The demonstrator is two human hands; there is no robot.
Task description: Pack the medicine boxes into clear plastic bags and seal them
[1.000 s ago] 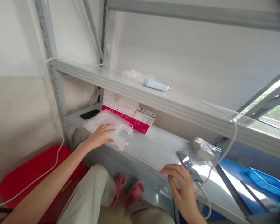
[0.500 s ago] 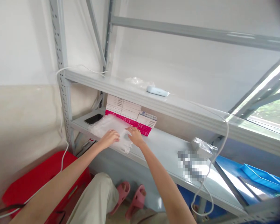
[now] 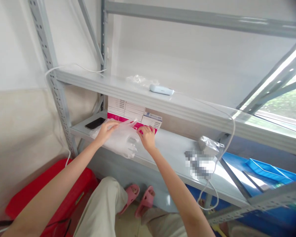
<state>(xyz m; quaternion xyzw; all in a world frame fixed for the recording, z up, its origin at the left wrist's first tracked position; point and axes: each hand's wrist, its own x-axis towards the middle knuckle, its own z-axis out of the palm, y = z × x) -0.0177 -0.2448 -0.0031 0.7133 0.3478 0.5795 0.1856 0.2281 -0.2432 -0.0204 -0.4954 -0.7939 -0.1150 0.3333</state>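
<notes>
Bags (image 3: 120, 141) at the front edge of the shelf (image 3: 172, 149), left hand (image 3: 108, 129) on top, right hand (image 3: 147, 137) alongside! Either clamped? Can't tell.

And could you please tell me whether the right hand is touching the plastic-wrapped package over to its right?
Apart: the head view shows a bare stretch of shelf between the right hand and the plastic-wrapped package.

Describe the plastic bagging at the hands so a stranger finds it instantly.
On the grey metal rack, take the lower shelf. The translucent white plastic bagging sits before the white-and-magenta cardboard boxes; unlike them and the flat black phone, it is limp and see-through.
</notes>
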